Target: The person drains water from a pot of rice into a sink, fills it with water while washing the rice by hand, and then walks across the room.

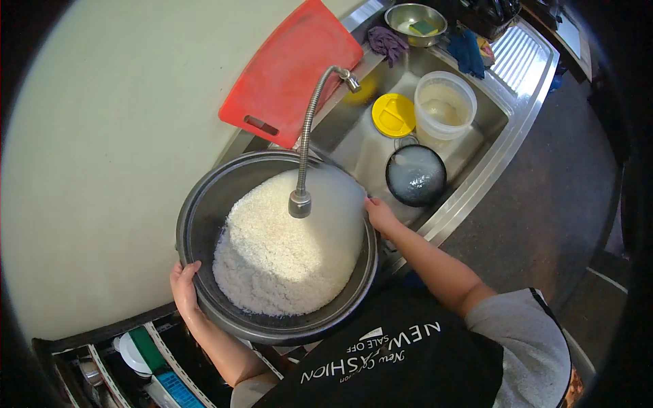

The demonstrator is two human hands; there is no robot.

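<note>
The left hand (183, 285) curled its fingers over the near-left rim of the wide bowl (277, 329), and the right hand (382, 216) held the opposite rim. Between their fingers lay white rice (272, 245), with cloudy water (340, 204) on the right fingers' side. The tap nozzle (299, 204) hung over the rice, inside the rim. Beyond the right fingers, a gap of sink (354, 139) separated them from the black-rimmed bowl (415, 175); the red board (292, 71) stood past the far rim.

Brushed metal sink (366, 157), ribbed metallic faucet neck (311, 112), matt red plastic-looking board (292, 71), crumpled purple cloth (388, 45)
</note>
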